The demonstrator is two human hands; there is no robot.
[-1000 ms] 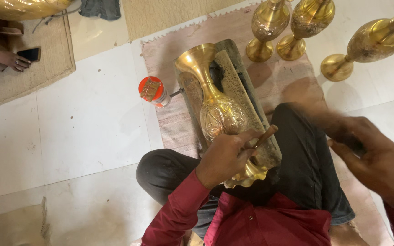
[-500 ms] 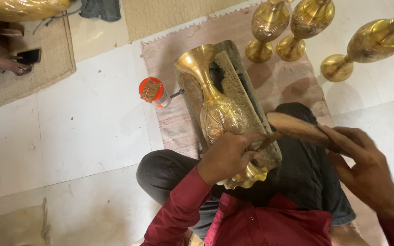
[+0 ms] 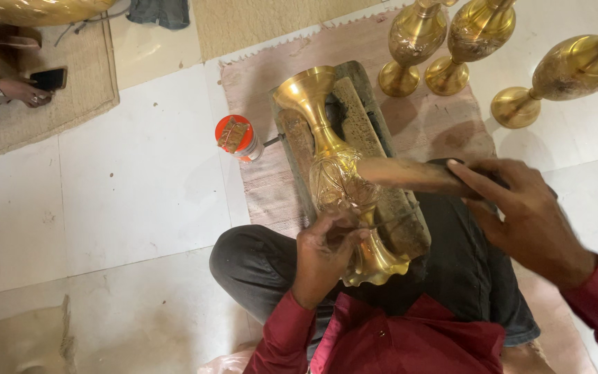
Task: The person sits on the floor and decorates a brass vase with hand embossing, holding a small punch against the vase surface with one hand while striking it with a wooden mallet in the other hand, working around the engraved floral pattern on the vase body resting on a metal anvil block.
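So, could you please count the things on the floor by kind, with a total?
Golden brass vases: 4, one lying on the dark wooden block under the left hand, three standing on the pink mat
Orange-lidded small jar: 1
Wooden mallet in the right hand: 1
Black phone: 1
Total: 7

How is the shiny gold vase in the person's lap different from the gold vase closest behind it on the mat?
The lap vase lies on its side across a wooden block; the mat vase stands upright on the pink mat. The left hand rests on the lap vase; nobody touches the mat vase. Both are brass-coloured, with a flared foot and patterned belly.
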